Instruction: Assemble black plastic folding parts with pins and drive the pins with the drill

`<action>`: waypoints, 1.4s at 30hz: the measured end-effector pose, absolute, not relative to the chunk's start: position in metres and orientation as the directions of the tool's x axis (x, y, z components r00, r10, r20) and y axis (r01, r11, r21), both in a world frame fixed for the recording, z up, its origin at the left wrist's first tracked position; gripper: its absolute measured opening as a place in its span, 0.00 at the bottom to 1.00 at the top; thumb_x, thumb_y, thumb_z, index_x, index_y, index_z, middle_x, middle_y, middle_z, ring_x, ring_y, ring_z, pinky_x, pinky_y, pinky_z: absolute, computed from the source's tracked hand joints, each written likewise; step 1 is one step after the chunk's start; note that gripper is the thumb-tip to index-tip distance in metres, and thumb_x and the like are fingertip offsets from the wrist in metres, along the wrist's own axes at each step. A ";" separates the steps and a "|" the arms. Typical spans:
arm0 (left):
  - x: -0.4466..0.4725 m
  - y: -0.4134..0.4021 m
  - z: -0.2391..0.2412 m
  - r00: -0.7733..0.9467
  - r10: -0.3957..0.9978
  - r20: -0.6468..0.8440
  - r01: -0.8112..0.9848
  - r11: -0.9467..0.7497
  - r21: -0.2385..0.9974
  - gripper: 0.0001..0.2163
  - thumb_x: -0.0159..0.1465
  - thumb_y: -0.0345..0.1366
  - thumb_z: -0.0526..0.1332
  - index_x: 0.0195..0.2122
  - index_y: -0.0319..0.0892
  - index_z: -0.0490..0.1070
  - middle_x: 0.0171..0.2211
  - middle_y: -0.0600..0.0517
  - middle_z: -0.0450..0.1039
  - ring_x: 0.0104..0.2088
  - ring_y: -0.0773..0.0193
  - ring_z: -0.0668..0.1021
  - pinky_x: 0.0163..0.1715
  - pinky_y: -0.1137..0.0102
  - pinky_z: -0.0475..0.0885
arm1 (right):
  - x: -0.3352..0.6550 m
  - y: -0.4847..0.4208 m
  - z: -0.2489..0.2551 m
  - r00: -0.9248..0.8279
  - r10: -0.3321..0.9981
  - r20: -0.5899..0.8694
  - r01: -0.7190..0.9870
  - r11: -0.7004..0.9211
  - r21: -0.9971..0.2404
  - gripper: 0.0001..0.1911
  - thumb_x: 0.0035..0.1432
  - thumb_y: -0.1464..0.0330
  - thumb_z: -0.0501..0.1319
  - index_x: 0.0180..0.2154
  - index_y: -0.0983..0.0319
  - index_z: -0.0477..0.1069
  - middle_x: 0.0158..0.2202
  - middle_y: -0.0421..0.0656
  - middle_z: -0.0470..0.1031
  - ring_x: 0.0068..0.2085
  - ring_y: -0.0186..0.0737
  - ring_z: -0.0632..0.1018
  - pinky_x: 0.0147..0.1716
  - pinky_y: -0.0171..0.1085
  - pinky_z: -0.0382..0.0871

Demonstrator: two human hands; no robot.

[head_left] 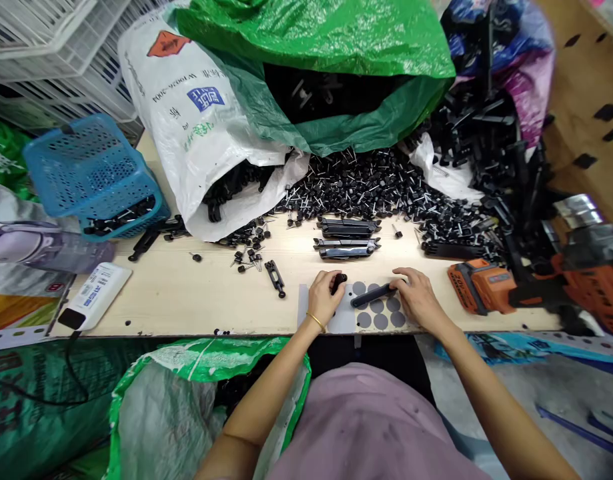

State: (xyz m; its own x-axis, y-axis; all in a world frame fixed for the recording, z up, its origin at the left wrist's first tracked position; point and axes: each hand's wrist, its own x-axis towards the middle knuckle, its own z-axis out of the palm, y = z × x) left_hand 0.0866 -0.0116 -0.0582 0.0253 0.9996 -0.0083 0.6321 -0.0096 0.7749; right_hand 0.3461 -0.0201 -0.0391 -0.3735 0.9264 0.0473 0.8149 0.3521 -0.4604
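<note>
My left hand (324, 297) is closed on a small black plastic part (339, 283), mostly hidden by the fingers, above the left side of a grey sheet (342, 317). To its right, my right hand (417, 295) pinches one end of a long black plastic piece (371, 295). That piece slants over the round dark grey stickers (380, 321) of the sheet. Beyond the hands, long black plastic assemblies (348, 249) lie side by side on the wooden table (186, 300). A small black forked part (275, 279) rests left of my left hand.
A heap of black-headed metal pins (356, 180) spreads across the back, below a green bag (326, 40) and a white sack (166, 113). An orange battery (479, 287) and power drill (586, 267) lie right. At left are a blue basket (93, 167), purple bottle (46, 247) and white power strip (96, 297).
</note>
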 end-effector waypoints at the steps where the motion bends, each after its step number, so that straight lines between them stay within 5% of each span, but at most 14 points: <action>1: 0.091 -0.013 -0.062 0.029 1.000 0.004 0.664 -0.023 0.747 0.11 0.59 0.33 0.60 0.44 0.43 0.71 0.34 0.51 0.68 0.32 0.65 0.72 0.36 0.69 0.71 | 0.343 -0.022 -0.034 -0.334 0.942 0.039 0.833 0.315 -0.455 0.13 0.57 0.71 0.51 0.41 0.57 0.70 0.49 0.48 0.68 0.50 0.50 0.68 0.48 0.49 0.63; 6: 0.100 -0.023 -0.068 0.074 0.993 0.088 0.761 -0.113 0.639 0.12 0.61 0.34 0.58 0.47 0.43 0.70 0.36 0.49 0.70 0.40 0.59 0.72 0.43 0.63 0.69 | 0.304 -0.032 -0.025 0.023 0.991 -0.129 0.929 -0.069 -0.364 0.19 0.61 0.54 0.49 0.46 0.58 0.66 0.23 0.44 0.71 0.27 0.45 0.73 0.30 0.42 0.65; 10: 0.103 -0.028 -0.067 0.073 0.990 0.117 0.707 -0.134 0.694 0.13 0.64 0.34 0.56 0.50 0.44 0.69 0.38 0.48 0.69 0.42 0.60 0.72 0.45 0.63 0.69 | 0.282 -0.031 -0.035 0.048 0.971 -0.236 0.957 -0.112 -0.266 0.21 0.61 0.51 0.48 0.44 0.58 0.65 0.20 0.42 0.69 0.22 0.43 0.72 0.25 0.38 0.60; 15: 0.110 -0.019 -0.068 0.054 0.988 0.142 0.582 -0.147 0.800 0.14 0.65 0.35 0.55 0.52 0.46 0.67 0.40 0.50 0.69 0.42 0.65 0.74 0.43 0.69 0.71 | 0.288 -0.026 -0.030 -0.131 0.951 -0.280 0.917 0.009 -0.399 0.14 0.59 0.64 0.50 0.46 0.57 0.65 0.31 0.45 0.74 0.28 0.42 0.74 0.25 0.35 0.59; 19: 0.114 -0.014 -0.071 0.039 0.990 0.139 0.585 -0.135 0.800 0.14 0.64 0.33 0.56 0.50 0.44 0.68 0.37 0.51 0.70 0.38 0.65 0.74 0.41 0.69 0.72 | 0.274 -0.025 -0.030 -0.255 0.942 -0.218 0.885 0.137 -0.446 0.31 0.55 0.70 0.51 0.61 0.54 0.52 0.39 0.47 0.73 0.32 0.44 0.74 0.26 0.36 0.62; 23: 0.114 -0.018 -0.074 -0.034 0.987 0.156 0.615 -0.102 0.782 0.10 0.63 0.32 0.57 0.46 0.42 0.69 0.36 0.50 0.69 0.39 0.63 0.74 0.41 0.67 0.72 | 0.252 -0.031 -0.050 -0.196 0.977 -0.088 0.866 0.130 -0.483 0.38 0.54 0.71 0.52 0.65 0.63 0.41 0.38 0.50 0.71 0.37 0.49 0.73 0.32 0.42 0.68; 29: 0.109 -0.023 -0.080 -0.024 0.971 0.237 0.679 -0.158 0.717 0.13 0.65 0.33 0.55 0.50 0.42 0.67 0.35 0.50 0.67 0.37 0.63 0.72 0.40 0.66 0.71 | 0.257 -0.036 -0.071 -0.237 0.971 0.022 0.732 0.194 -0.653 0.36 0.51 0.77 0.51 0.62 0.61 0.49 0.53 0.52 0.62 0.52 0.48 0.66 0.50 0.49 0.66; 42: 0.116 -0.022 -0.084 0.131 0.929 0.345 0.809 -0.302 0.505 0.15 0.67 0.33 0.51 0.53 0.37 0.65 0.33 0.47 0.69 0.36 0.61 0.71 0.38 0.65 0.70 | 0.275 -0.026 -0.074 -0.269 0.962 0.047 0.528 0.188 -0.828 0.36 0.49 0.76 0.56 0.61 0.55 0.55 0.51 0.47 0.64 0.52 0.46 0.68 0.52 0.48 0.65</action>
State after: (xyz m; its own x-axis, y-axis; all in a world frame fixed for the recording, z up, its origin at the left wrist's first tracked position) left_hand 0.1158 -0.0223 -0.0836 0.1314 0.9293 0.3450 0.8089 -0.3017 0.5046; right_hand 0.2749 -0.0262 -0.0739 -0.2689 0.9620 0.0470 0.5282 0.1881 -0.8280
